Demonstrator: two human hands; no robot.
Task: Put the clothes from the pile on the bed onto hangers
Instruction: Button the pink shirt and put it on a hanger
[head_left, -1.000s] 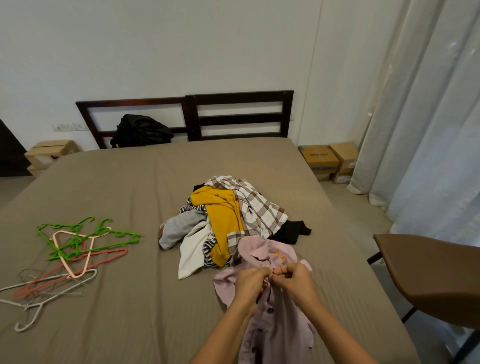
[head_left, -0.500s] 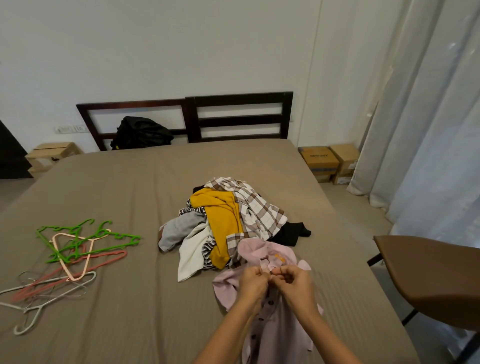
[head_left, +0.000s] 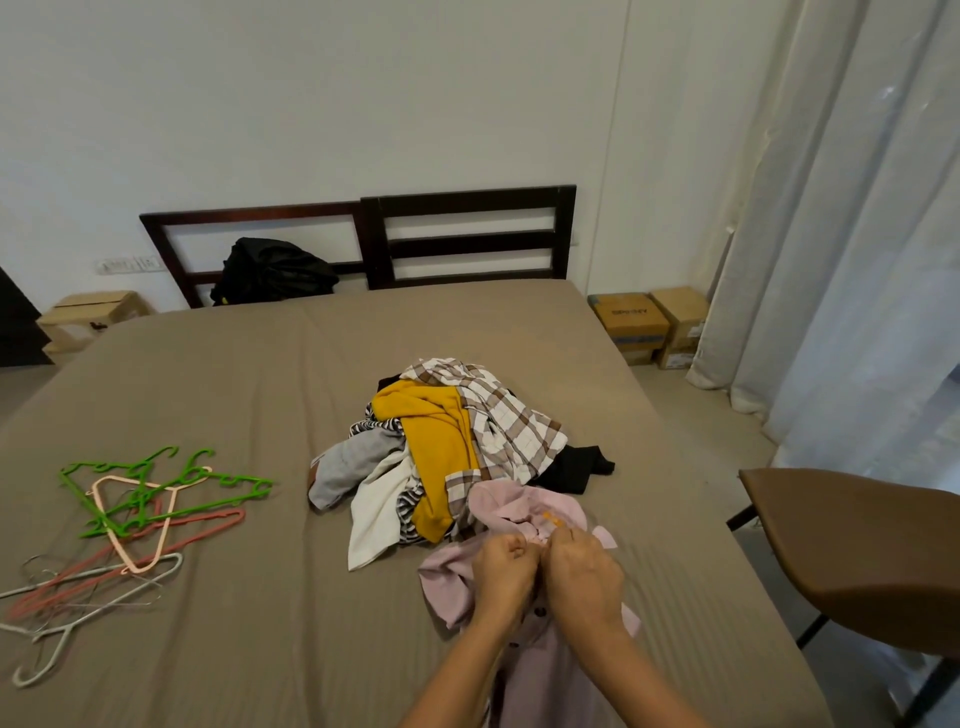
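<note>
**Shirt held at the placket, hangers untouched**

Pink shirt (head_left: 524, 670) lies on the bed (head_left: 260, 374), just before the pile (head_left: 447, 452). Left hand (head_left: 501, 571) and right hand (head_left: 584, 571) pinch its front together, probably working 1 button before fetching hangers (head_left: 130, 519).
</note>
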